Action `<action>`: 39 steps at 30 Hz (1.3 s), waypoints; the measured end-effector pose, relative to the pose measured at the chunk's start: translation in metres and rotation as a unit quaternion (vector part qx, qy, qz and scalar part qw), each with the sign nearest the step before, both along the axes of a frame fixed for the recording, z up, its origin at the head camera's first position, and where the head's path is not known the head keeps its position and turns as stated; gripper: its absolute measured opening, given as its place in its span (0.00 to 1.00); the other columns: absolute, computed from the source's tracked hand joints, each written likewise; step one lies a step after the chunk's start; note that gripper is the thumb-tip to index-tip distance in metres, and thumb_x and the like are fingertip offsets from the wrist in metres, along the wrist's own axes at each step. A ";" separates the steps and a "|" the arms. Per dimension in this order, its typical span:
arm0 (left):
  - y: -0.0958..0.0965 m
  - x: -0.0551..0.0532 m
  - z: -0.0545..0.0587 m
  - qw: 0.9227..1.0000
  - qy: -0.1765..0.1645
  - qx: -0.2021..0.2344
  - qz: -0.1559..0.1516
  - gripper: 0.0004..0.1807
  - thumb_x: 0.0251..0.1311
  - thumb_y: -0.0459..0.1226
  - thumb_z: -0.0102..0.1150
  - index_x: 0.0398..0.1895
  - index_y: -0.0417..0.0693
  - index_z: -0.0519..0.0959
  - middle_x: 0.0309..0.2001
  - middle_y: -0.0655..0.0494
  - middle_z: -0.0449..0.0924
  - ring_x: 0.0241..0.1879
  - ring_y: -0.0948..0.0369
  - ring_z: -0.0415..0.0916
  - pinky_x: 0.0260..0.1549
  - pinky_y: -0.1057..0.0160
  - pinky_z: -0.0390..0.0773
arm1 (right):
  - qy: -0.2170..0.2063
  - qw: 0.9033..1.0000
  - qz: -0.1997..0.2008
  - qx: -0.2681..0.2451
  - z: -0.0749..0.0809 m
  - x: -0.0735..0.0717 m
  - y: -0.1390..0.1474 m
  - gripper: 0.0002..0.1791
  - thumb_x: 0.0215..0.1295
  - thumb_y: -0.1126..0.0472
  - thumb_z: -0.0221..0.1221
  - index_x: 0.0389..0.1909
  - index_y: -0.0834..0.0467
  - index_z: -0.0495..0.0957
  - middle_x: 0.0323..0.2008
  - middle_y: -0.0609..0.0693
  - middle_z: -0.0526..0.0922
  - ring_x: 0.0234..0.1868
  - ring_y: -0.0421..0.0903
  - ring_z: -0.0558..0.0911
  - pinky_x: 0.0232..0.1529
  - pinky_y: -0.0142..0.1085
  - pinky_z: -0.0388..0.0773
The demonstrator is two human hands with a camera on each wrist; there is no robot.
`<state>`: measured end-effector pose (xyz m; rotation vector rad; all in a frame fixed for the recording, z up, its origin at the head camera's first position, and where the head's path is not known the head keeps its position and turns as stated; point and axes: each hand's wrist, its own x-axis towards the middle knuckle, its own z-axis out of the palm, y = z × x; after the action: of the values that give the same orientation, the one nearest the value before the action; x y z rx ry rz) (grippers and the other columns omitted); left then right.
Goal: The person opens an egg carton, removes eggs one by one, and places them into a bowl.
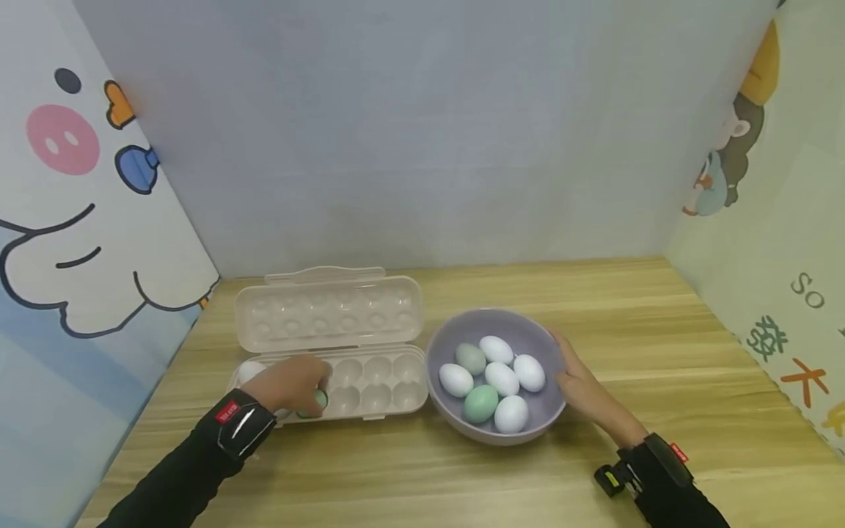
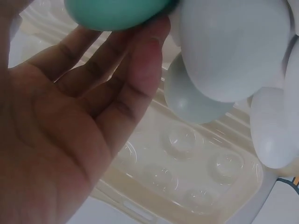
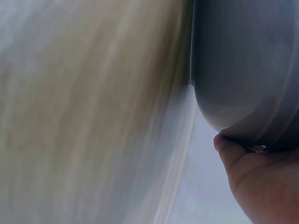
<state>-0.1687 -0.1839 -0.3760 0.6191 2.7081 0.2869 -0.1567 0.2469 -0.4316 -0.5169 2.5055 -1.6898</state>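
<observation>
A green egg (image 1: 320, 400) is held in the fingers of my left hand (image 1: 293, 383), low over the front row of an open plastic egg carton (image 1: 378, 372). In the left wrist view, that green egg (image 2: 117, 11) sits at the fingertips, close beside a white egg (image 2: 236, 46) and a pale green egg (image 2: 191, 95) in the carton. My left hand hides much of the carton's left end. On the right, my right hand (image 1: 584, 385) grips the side of a grey-purple bowl (image 1: 444, 345), which holds several white eggs (image 1: 511, 415), a green egg (image 1: 480, 404) and a grey-green egg (image 1: 471, 358).
The carton's lid (image 1: 330, 315) lies folded back behind the cups. The bowl stands right against the carton's right end on the wooden table (image 1: 634, 323). A plain grey panel (image 1: 436, 147) rises at the back, with printed panels at left and right.
</observation>
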 end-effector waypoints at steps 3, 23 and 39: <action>0.000 0.001 0.005 1.000 0.000 0.005 -0.004 0.12 0.30 0.33 0.64 0.22 0.50 0.71 0.22 0.61 0.68 0.25 0.60 0.64 0.25 0.61 0.68 | -0.005 1.000 0.000 0.000 0.000 0.000 0.000 0.38 0.51 0.77 0.35 0.66 0.60 0.41 0.66 0.66 0.42 0.63 0.68 0.47 0.55 0.63 0.52; 0.015 -0.005 0.037 0.987 0.099 0.080 -0.103 0.17 0.35 0.34 0.64 0.35 0.50 0.77 0.32 0.63 0.68 0.31 0.63 0.65 0.33 0.62 0.72 | 0.012 1.000 -0.003 -0.003 0.001 0.000 -0.002 0.38 0.50 0.79 0.37 0.65 0.64 0.40 0.65 0.69 0.42 0.63 0.69 0.45 0.57 0.64 0.46; 0.142 -0.018 0.036 0.937 0.128 0.183 -0.269 0.17 0.41 0.38 0.64 0.39 0.48 0.77 0.38 0.58 0.72 0.36 0.65 0.68 0.35 0.72 0.70 | 0.000 1.000 0.002 -0.016 0.000 0.000 -0.002 0.37 0.50 0.79 0.35 0.65 0.64 0.41 0.65 0.69 0.42 0.63 0.69 0.45 0.56 0.64 0.49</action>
<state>-0.1863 -0.0420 -0.3400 1.5623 2.5930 0.6006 -0.1570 0.2445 -0.4313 -0.5251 2.4801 -1.7302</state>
